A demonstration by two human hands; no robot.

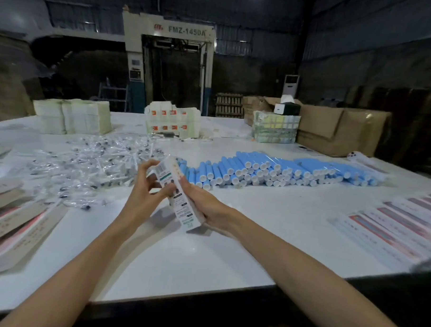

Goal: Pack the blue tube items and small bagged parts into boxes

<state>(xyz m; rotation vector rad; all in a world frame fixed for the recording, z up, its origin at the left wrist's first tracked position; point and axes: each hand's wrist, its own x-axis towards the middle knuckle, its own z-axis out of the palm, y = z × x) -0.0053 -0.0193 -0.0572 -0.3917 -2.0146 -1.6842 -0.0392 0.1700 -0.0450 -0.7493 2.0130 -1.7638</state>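
I hold a long white printed box [180, 201] upright and tilted over the middle of the white table [205, 257]. My right hand [202, 204] grips its lower half from the right. My left hand [147, 185] pinches the box's upper end with thumb and fingers. Behind the box lies a long stack of blue tubes with white caps [283, 170]. To the left spreads a loose heap of small clear bagged parts [86, 167]. The inside of the box is hidden.
Flat unfolded boxes lie stacked at the left edge [14, 218] and fanned out at the right [399, 225]. Bundles of white packs [73, 116], a stack of packed cartons [173, 122], a wrapped bundle [275, 127] and brown cardboard [339, 129] stand at the far side.
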